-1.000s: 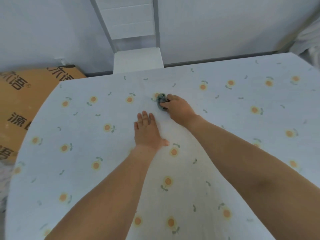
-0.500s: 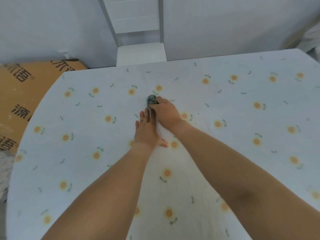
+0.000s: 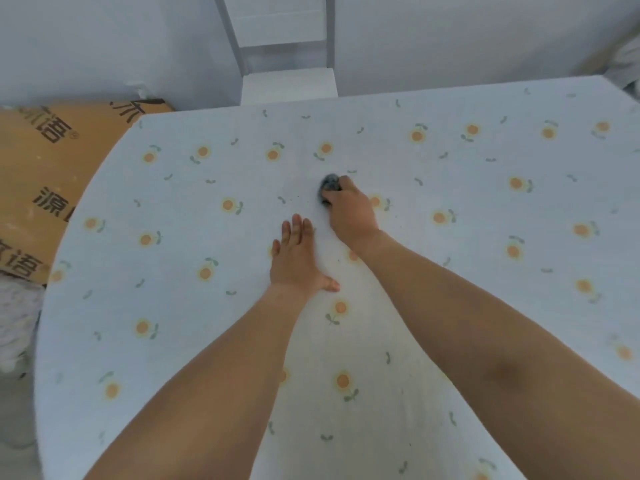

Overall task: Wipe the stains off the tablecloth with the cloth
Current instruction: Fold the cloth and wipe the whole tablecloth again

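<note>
A pale blue tablecloth (image 3: 173, 306) printed with small orange flowers covers the table. My right hand (image 3: 351, 211) is closed around a small, bunched grey cloth (image 3: 329, 183) and presses it onto the tablecloth a little beyond the table's middle. Only the cloth's far end shows past my fingers. A few tiny dark specks (image 3: 292, 199) lie just left of the cloth. My left hand (image 3: 294, 258) rests flat on the tablecloth, palm down with fingers together, close below and left of the right hand, holding nothing.
A white chair (image 3: 289, 83) stands against the table's far edge. A brown cardboard box (image 3: 52, 174) with dark printed characters sits off the table's left side, with a whitish fluffy mass (image 3: 15, 323) below it. Grey-white walls lie behind.
My right hand with the cloth first slid down-left toward the left hand's fingertips, then back up and right, away from them. The left hand has stayed pressed flat in place.
</note>
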Action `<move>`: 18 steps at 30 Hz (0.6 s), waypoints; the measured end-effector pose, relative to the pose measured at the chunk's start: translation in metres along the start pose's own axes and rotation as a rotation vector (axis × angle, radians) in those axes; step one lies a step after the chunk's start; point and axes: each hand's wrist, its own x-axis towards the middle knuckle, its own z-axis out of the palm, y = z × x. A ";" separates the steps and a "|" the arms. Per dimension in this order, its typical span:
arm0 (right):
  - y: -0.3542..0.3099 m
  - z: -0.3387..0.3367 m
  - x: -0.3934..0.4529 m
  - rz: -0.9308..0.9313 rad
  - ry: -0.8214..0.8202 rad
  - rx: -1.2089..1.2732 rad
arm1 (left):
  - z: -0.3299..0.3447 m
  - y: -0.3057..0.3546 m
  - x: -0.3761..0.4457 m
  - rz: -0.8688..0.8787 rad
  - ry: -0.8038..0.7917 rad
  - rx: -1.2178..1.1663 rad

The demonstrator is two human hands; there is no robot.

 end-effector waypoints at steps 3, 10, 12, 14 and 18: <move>0.016 -0.001 -0.016 -0.275 -0.114 -0.062 | -0.001 0.002 0.002 -0.013 -0.007 0.006; 0.142 -0.052 -0.048 0.479 0.318 -0.043 | 0.002 0.003 -0.002 -0.012 0.001 0.000; 0.114 -0.042 -0.041 0.563 0.362 -0.001 | 0.006 0.005 -0.011 -0.016 0.032 0.067; 0.068 -0.023 -0.035 0.438 0.313 0.036 | 0.017 0.006 -0.030 -0.031 0.056 0.155; -0.026 0.021 -0.054 -0.121 -0.063 0.037 | 0.029 -0.008 -0.054 -0.058 -0.006 0.035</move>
